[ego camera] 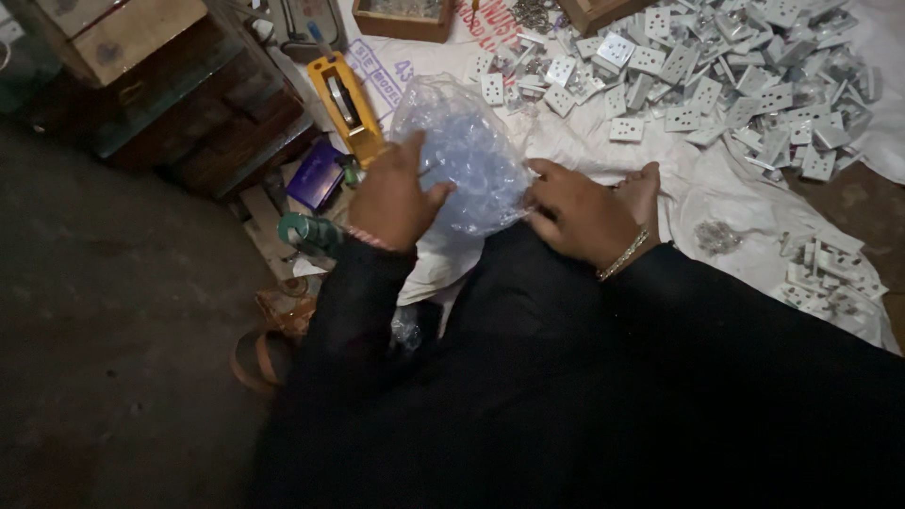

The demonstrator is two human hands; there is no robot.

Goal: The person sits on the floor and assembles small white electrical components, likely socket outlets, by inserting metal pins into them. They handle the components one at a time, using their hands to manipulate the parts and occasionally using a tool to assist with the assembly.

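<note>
1. At the far left the dark floor (113, 311) lies bare and gives the widest open room; it ends at a stack of wooden crates (141, 66) along the top edge.
2. Just right of the crates sit a yellow tool (351, 106), a purple box (316, 174) and a green roll (306, 231), crowded close together at the left border of the white cloth (716, 188).
3. The left hand (394, 200) grips the left side of a clear plastic bag (467, 155), its fingers (436, 193) curled narrowly into the film with the thumb pressing from the front.
4. The bag stands upright between both hands, over the person's lap and the near edge of the cloth (its contents look like small pale pieces, too blurred to tell).
5. The right hand (584, 212), with a gold bangle (622, 254) at the wrist, pinches the bag's lower right side, fingers close together on the plastic.
6. Beyond and right of the hands, a heap of white socket plates (716, 75) covers the cloth almost to the top right edge, leaving a free strip of cloth between heap and hand.
7. A smaller cluster of plates (825, 278) lies at the cloth's right border, near the brown floor.
</note>
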